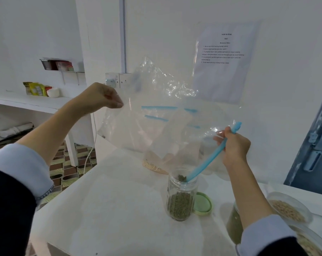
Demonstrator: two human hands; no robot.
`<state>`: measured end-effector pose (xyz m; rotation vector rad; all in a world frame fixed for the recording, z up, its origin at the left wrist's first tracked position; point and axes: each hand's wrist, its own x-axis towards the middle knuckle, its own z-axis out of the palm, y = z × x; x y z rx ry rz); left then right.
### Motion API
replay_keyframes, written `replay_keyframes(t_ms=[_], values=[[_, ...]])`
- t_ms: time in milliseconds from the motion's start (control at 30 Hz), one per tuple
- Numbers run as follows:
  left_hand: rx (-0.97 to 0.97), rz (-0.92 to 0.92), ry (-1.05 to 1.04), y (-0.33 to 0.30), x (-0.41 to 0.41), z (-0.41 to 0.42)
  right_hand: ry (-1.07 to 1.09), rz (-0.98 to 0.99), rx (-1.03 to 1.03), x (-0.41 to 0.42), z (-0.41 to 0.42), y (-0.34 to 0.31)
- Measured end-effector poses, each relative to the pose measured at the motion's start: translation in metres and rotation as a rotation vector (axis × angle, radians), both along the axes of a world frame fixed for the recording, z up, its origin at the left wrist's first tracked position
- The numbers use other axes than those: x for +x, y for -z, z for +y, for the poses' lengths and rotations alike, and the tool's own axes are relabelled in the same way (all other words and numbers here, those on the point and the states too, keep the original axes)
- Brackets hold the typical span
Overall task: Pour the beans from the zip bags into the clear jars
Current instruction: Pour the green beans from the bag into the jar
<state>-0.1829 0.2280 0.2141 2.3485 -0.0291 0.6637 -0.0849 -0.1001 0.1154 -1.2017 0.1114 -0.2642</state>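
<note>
Risk: spill over jar rim if blue zip edge [204,159] slips off the mouth of the clear jar [181,194] below right hand; bag nearly empty, last green beans [182,178] dropping in, so a hard shake could scatter them on worktop [110,200]. Left hand [103,97] raised, fingers curled, pinching corner of zip bag [156,115]. Right hand [234,146] closed round zip edge, steering it into jar. Green lid [202,203] just beside jar.
</note>
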Motion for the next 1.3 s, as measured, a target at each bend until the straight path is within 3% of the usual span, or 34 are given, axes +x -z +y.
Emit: replay_keyframes(t_ms=[367,567,800,900,1100,1200,1300], values=[[0.012,0.075,0.077,0.001,-0.002,0.003,0.005,-0.001,0.004,-0.003,-0.003,0.002],[-0.014,-0.039,-0.002,0.012,0.001,0.005,0.0,-0.009,-0.031,0.0,-0.001,0.004],[-0.066,0.215,0.155,0.026,-0.003,0.012,0.034,0.04,0.004,0.003,-0.003,0.008],[-0.14,0.149,0.065,0.036,0.0,0.019,0.036,0.041,0.019,0.002,-0.002,0.006],[0.042,0.087,-0.115,0.041,0.001,0.026,0.011,0.011,0.003,-0.001,0.002,0.004],[0.013,0.011,-0.079,0.04,0.001,0.019,0.046,-0.015,0.03,-0.002,0.003,0.003],[-0.011,0.053,0.019,0.037,0.001,0.019,0.016,0.004,0.012,-0.001,0.0,0.005]])
